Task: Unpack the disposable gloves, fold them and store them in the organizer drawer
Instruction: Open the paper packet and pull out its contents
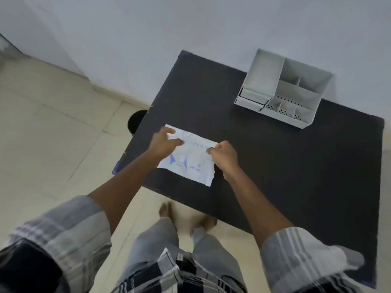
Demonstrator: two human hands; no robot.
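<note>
A flat white plastic packet of disposable gloves (190, 159), printed in blue, is lying near the front left part of a dark matte rectangular table (296, 166). Part of its blue lettering is reading "GLOVES", with a "CE" mark and "100" lower down; the smaller print beside these is too blurred to make out. Blue triangular shapes are showing on the packet's lower left area.

The left hand (161, 144) is resting on the packet's upper left part, its fingers spread apart and pressing down on the plastic. The right hand (224, 155) is curling at the packet's right edge, thumb and fingers pinched together on that edge. Both forearms are reaching out from rolled grey checked sleeves (69, 229).

A white plastic desk organizer (283, 89) is standing at the far right of the table, well apart from the packet. Its open compartments, some with perforated floors, are showing nothing inside. A small white drawer (250, 98) on its left side is sitting pulled out slightly; what is in it cannot be told.

Below the table's left edge, a round black object (135, 121) is sitting on the pale tiled floor (53, 134). The person's bare feet (167, 210) are standing just by the table's near edge.
</note>
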